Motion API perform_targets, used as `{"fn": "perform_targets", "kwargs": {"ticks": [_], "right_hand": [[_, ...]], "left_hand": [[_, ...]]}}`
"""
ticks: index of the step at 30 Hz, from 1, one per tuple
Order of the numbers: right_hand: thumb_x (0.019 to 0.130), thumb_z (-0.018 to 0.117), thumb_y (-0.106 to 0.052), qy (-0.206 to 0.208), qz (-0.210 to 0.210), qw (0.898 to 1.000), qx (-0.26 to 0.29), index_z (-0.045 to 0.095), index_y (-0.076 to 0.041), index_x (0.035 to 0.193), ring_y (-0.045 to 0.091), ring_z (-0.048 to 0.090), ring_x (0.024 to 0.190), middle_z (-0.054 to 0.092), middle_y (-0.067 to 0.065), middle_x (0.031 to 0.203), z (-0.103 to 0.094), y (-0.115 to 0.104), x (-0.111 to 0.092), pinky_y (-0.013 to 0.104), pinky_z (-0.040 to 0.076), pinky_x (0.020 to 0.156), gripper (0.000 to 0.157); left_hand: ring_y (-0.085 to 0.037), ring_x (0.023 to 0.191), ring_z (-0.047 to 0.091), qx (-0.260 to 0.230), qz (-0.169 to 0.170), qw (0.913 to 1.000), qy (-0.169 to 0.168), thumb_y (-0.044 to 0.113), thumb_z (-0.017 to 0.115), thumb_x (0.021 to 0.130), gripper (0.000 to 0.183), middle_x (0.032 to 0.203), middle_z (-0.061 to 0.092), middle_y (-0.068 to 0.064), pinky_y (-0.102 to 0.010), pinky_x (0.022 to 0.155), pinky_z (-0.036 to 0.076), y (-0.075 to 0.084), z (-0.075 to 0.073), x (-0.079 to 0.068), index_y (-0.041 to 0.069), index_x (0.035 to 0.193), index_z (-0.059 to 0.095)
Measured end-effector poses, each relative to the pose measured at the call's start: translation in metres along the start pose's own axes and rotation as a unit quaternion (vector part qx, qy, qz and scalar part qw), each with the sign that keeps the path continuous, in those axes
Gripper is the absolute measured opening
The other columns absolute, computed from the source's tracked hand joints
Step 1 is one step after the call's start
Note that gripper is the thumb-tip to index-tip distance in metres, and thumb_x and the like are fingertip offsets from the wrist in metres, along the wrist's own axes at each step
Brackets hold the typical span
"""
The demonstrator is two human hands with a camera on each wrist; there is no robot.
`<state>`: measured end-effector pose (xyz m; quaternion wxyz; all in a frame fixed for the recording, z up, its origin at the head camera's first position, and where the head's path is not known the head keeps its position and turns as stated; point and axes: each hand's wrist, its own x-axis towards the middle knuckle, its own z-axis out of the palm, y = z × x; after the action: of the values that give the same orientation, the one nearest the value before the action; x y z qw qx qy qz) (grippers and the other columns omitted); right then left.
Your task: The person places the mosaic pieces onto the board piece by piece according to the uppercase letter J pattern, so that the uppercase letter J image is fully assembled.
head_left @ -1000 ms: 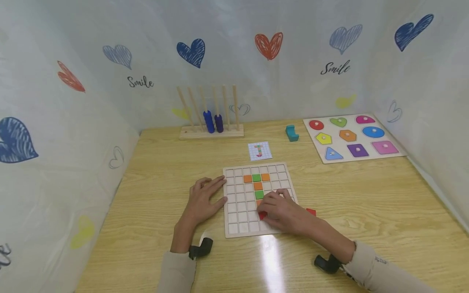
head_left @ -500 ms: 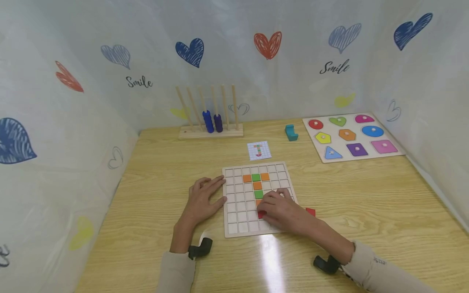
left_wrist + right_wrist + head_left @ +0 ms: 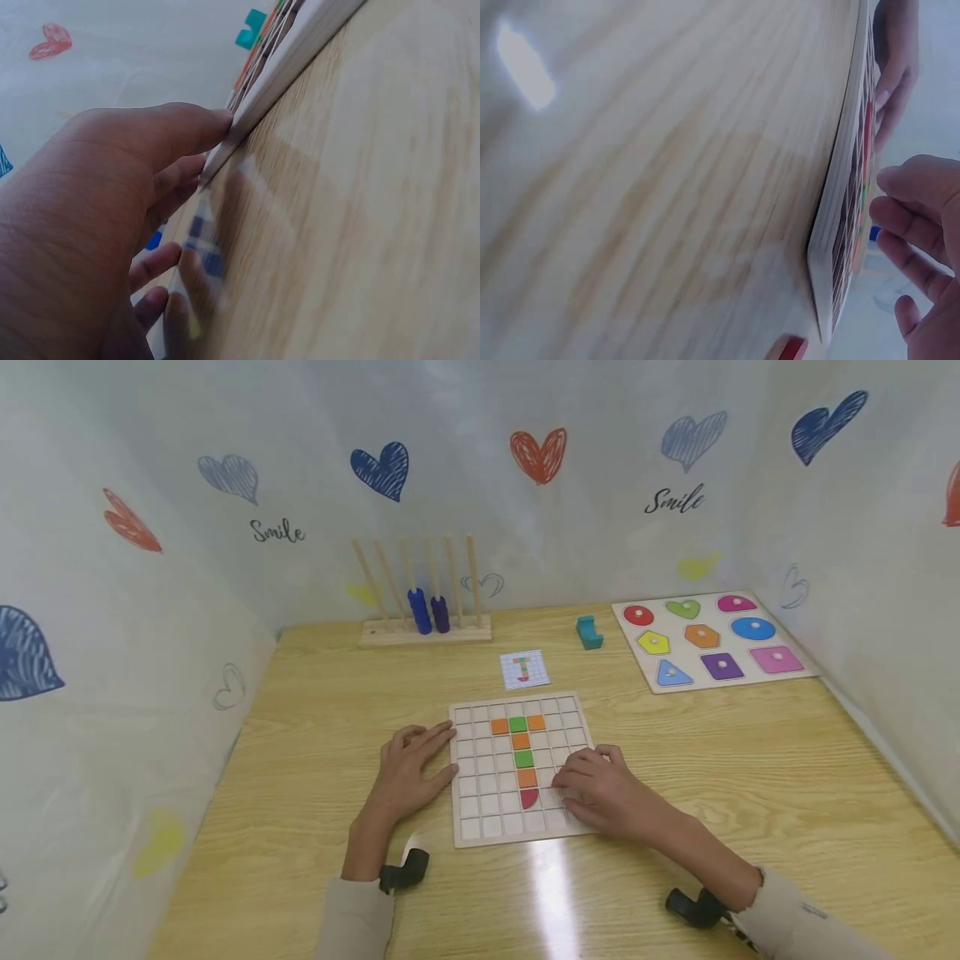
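A wooden grid board (image 3: 480,807) lies flat in front of me. Orange and green square tiles form a T-shaped line on it, ending in a red rounded tile (image 3: 529,798) at the bottom. My left hand (image 3: 405,777) rests at the board's left edge, its fingertips and thumb touching the rim. My right hand (image 3: 611,793) hovers over the board's right side with loosely bent fingers and nothing between them. Another red piece (image 3: 791,348) lies on the table beside the board in the right wrist view; my right hand hides it in the head view.
Behind the board lies a pattern card (image 3: 524,669). A peg stand (image 3: 427,633) with blue and purple pieces stands at the back, and a teal block (image 3: 589,632) sits right of it. A shape puzzle (image 3: 716,643) lies at the back right.
My right hand has let go of the red rounded tile, now lying in a board cell, and has moved right. The left hand keeps its place at the board's edge.
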<state>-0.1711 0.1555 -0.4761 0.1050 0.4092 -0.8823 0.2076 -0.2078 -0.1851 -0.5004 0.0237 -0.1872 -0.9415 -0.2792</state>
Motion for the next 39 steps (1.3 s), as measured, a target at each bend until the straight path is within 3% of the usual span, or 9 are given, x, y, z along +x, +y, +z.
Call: {"fn": "perform_targets", "kwargs": {"ticks": [12, 16, 23, 31, 39], "right_hand": [[0.082, 0.081, -0.013, -0.016, 0.064, 0.998, -0.002, 0.073, -0.014, 0.105, 0.021, 0.057, 0.11, 0.067, -0.006, 0.104, -0.018, 0.011, -0.029, 0.054, 0.033, 0.094, 0.024], [0.082, 0.08, -0.012, -0.002, 0.069, 0.998, 0.008, 0.073, -0.013, 0.106, 0.022, 0.057, 0.109, 0.067, -0.006, 0.104, -0.02, 0.015, -0.038, 0.054, 0.032, 0.093, 0.025], [0.08, 0.079, -0.01, 0.027, 0.07, 0.997, -0.027, 0.073, -0.013, 0.103, 0.023, 0.059, 0.106, 0.068, -0.005, 0.102, -0.024, 0.022, -0.051, 0.055, 0.035, 0.09, 0.024], [0.078, 0.082, -0.013, 0.001, 0.098, 0.994, -0.038, 0.073, -0.013, 0.107, 0.023, 0.058, 0.109, 0.068, -0.005, 0.106, -0.029, 0.028, -0.061, 0.057, 0.032, 0.092, 0.03], [0.075, 0.086, -0.012, -0.003, 0.096, 0.995, -0.041, 0.072, -0.015, 0.104, 0.021, 0.057, 0.104, 0.066, -0.006, 0.103, -0.032, 0.032, -0.068, 0.054, 0.032, 0.089, 0.033]], "left_hand": [[-0.03, 0.136, 0.034, -0.002, 0.01, 0.9999, 0.003, 0.038, 0.065, 0.094, 0.056, 0.152, 0.047, 0.007, -0.057, 0.107, 0.02, -0.002, 0.001, -0.001, 0.021, 0.147, 0.054], [-0.03, 0.136, 0.035, -0.002, 0.01, 0.9999, 0.005, 0.038, 0.066, 0.094, 0.057, 0.152, 0.047, 0.006, -0.057, 0.107, 0.019, -0.001, 0.001, -0.002, 0.02, 0.146, 0.054], [-0.03, 0.135, 0.034, -0.005, 0.007, 1.0, 0.005, 0.037, 0.067, 0.093, 0.057, 0.152, 0.047, 0.006, -0.057, 0.107, 0.019, 0.0, 0.002, -0.001, 0.02, 0.146, 0.054], [-0.029, 0.135, 0.035, -0.002, 0.006, 1.0, 0.005, 0.039, 0.067, 0.093, 0.057, 0.152, 0.047, 0.007, -0.057, 0.106, 0.02, -0.003, 0.004, -0.001, 0.021, 0.146, 0.054], [-0.03, 0.135, 0.035, -0.009, 0.007, 0.9999, 0.007, 0.038, 0.067, 0.093, 0.057, 0.152, 0.047, 0.006, -0.058, 0.107, 0.018, -0.002, 0.003, -0.001, 0.02, 0.146, 0.054]]}}
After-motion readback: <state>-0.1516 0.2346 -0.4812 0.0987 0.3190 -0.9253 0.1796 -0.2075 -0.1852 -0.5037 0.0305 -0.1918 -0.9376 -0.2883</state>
